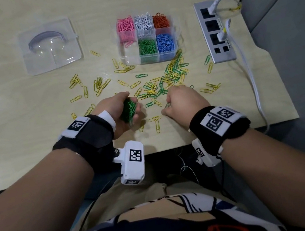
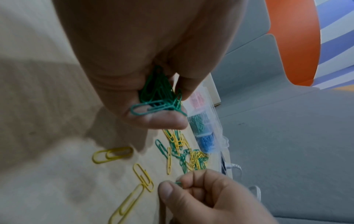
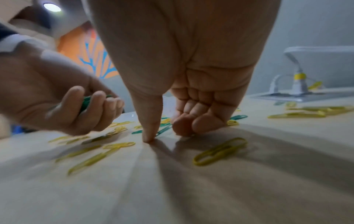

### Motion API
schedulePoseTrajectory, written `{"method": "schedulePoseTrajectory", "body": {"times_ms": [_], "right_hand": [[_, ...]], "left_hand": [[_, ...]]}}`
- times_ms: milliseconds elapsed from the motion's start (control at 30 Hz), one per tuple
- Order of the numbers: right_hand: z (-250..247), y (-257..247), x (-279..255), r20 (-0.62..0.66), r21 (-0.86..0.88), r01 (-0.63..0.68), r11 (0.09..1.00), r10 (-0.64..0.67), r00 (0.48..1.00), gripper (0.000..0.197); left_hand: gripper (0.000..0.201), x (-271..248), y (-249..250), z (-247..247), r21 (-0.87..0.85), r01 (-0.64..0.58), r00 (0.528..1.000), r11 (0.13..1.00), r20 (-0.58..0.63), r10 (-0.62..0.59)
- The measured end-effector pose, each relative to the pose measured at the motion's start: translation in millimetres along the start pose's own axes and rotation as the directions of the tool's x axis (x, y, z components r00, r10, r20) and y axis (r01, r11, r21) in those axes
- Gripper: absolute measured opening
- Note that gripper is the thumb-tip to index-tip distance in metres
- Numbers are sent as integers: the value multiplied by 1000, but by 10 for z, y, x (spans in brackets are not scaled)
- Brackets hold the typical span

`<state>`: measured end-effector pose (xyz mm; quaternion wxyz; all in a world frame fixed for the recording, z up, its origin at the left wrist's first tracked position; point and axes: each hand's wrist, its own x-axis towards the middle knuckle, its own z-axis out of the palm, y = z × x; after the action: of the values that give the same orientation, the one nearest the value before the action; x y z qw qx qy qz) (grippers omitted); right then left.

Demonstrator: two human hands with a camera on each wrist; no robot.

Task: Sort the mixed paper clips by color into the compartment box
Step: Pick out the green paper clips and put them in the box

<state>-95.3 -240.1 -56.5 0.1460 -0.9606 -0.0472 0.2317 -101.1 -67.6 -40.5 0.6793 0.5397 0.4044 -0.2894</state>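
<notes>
Head view: my left hand point(image 1: 121, 110) was curled around a bunch of green paper clips point(image 1: 129, 110), held just above the pale wooden table point(image 1: 14, 102). My right hand point(image 1: 181, 103) sat low on the table with fingers bent down at the near edge of the loose yellow and green clips point(image 1: 164, 85). The clear plastic compartment box point(image 1: 146, 37) stood farther back, holding pink, white, orange, green and blue clips in separate sections, its near-left section looked bare. Its clear lid point(image 1: 50, 45) lay off to the left, a grey power strip point(image 1: 214, 30) to the right. Left wrist view: my left hand point(image 2: 153, 63) gripped the green bunch point(image 2: 159, 94) between thumb and fingers; below, my right hand point(image 2: 201, 195) pinched a single green clip point(image 2: 179, 183) between thumb and forefinger. Right wrist view: my right hand point(image 3: 184, 75) had the thumb tip pressed on the table and the fingers curled in; the pinched clip itself was hard to make out here. My left hand point(image 3: 57, 97) was beside it, closed on the green clips point(image 3: 86, 101).
</notes>
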Motion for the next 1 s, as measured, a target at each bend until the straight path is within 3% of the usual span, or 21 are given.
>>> {"method": "schedulePoseTrajectory", "body": {"times_ms": [100,233,333,433,533,600,667,800,900,1000], "right_hand": [[-68,-2,-18,-44,79,20,997,-16,999,14],[-139,-246,-151,-224,315,260,913,-195,955,12],[-112,-379,-176,-236,246,357,901,-302,924,12],[-115,-367,-166,-204,248,343,906,-297,933,24],[-154,-291,-108,-299,329,304,894,-206,932,14],[-155,-201,-4,-291,256,207,944,-129,948,11],[-118,-134,111,-233,166,118,979,-77,969,20],[-46,-197,277,-111,34,112,993,-108,988,36],[-64,-269,363,-129,-43,124,991,-128,983,23],[-125,-300,405,-158,6,99,995,-97,983,22]], "left_hand": [[33,9,-31,12,26,5,1000,1000,24,-6],[31,13,-40,70,76,33,998,997,59,-37],[19,15,-19,103,106,23,996,994,78,-31],[16,17,2,101,112,9,997,994,76,-17],[24,29,45,59,34,35,997,999,69,-37],[29,30,87,20,1,51,996,999,70,-51],[31,15,132,-24,12,42,997,999,64,-43],[31,-34,222,-104,94,12,998,996,56,-17],[32,-34,291,-184,162,-10,999,987,48,2],[32,-1,347,-259,183,-20,998,983,55,10]]}}
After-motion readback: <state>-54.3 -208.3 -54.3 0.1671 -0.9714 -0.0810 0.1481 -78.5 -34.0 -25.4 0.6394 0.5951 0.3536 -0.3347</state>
